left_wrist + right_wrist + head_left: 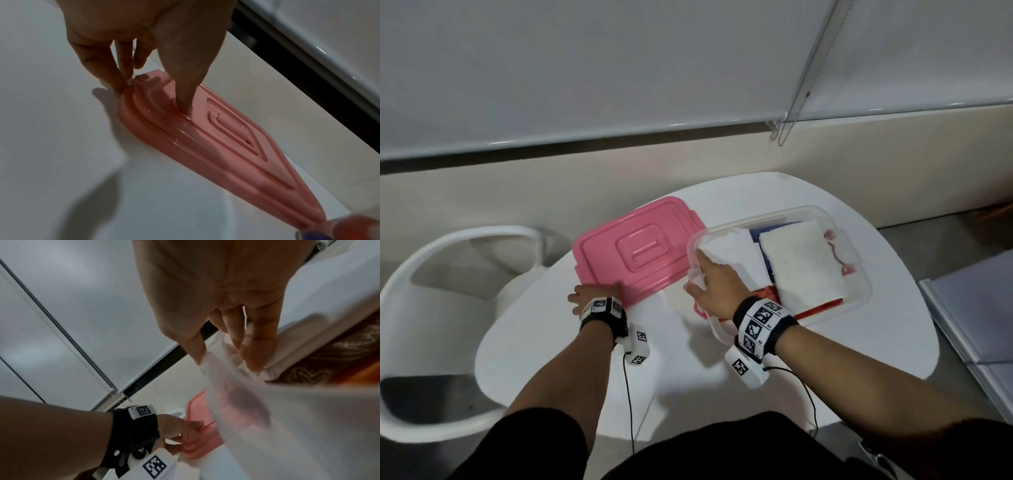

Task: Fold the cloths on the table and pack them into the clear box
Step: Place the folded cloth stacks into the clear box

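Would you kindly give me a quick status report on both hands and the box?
Left hand pinching near corner of pink lid, flat on table. Right hand gripping clear box rim, fingers on white cloth. Folded cloths inside. Nothing in the way.

R hand (pixel 222 308) grips the clear box (pixel 277 410) at its rim: thumb outside the wall, fingers (pixel 257 344) inside, pressing on a folded white cloth (pixel 320 324). Just below that cloth in the box, a patterned brown/orange cloth (pixel 329 363). Left of the box, L hand (pixel 179 430) pinches the pink lid (pixel 197 434) at its edge. Window blind (pixel 61 305) behind.
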Demonstrator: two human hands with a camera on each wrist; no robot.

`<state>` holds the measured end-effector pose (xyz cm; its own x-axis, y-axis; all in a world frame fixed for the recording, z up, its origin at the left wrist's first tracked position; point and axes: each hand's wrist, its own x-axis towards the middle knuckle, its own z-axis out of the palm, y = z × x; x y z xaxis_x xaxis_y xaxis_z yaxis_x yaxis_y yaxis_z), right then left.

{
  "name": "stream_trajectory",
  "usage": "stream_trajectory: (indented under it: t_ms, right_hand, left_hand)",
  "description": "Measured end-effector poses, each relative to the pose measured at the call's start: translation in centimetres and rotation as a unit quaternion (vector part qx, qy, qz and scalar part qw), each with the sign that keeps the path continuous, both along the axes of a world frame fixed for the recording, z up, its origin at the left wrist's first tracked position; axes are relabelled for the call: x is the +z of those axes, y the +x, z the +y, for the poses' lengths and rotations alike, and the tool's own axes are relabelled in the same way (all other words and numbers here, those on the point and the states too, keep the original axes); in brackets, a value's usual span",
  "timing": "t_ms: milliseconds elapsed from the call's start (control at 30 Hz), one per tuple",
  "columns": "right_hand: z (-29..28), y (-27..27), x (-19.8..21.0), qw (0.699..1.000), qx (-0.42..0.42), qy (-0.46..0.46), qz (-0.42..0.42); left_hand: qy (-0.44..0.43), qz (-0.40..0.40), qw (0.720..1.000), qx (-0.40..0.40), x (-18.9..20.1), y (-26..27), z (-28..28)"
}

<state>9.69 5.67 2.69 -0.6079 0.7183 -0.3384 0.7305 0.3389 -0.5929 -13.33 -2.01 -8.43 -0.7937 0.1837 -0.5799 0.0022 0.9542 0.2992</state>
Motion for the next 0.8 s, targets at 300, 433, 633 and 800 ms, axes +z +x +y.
stream_trajectory:
  t_ms: [300, 433, 633, 800]
  right_hand:
    - [-0.4, 0.3, -0.4, 1.0, 0.007, 0.023, -0.013]
    - [-0.7, 1.1, -0.7, 0.999, 0.014, 0.018, -0.03]
    - [-1.8, 1.7, -1.1, 1.0, 0.007, 0.016, -0.024]
    - [-1.6, 2.1, -0.8, 0.999, 0.019, 0.013, -0.025]
  left_hand:
    - [-0.021, -0.025, 0.98, -0.196, 0.9, 0.2, 0.2]
    - [-0.116, 0.073, 0.928, -0.347, 0.7, 2.0, 0.5]
    - [-0.112, 0.077, 0.938, -0.318, -0.3, 3.2, 1.5]
    - [-0.072, 0.046, 0.969, -0.232, -1.1, 3.4, 1.0]
